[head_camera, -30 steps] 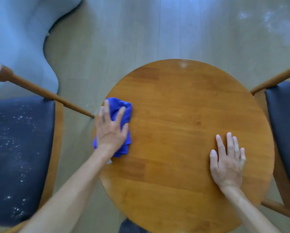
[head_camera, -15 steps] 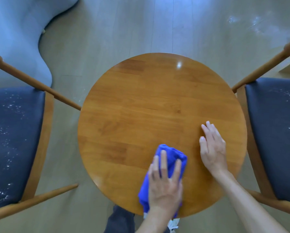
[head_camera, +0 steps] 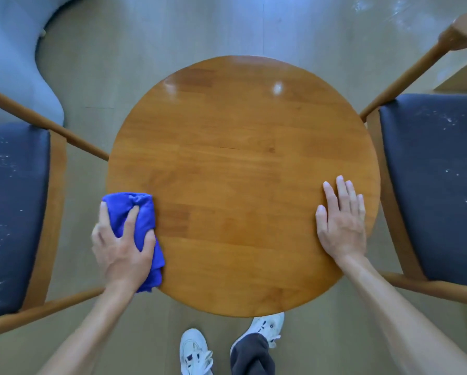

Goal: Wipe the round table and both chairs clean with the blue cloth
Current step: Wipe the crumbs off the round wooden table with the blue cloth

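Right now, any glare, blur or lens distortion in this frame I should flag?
Head view: bright glare spots on the table far side; wide-angle bending bows the chair frames at the edges; both hands and the cloth look sharp, no motion blur; lighting soft, shadows faint.

Left hand low at the left, fingers curled, gripping the blue cloth at the worktop edge. Right hand flat at the near right, fingers straight, close together. Both forearms bare, reaching forward.
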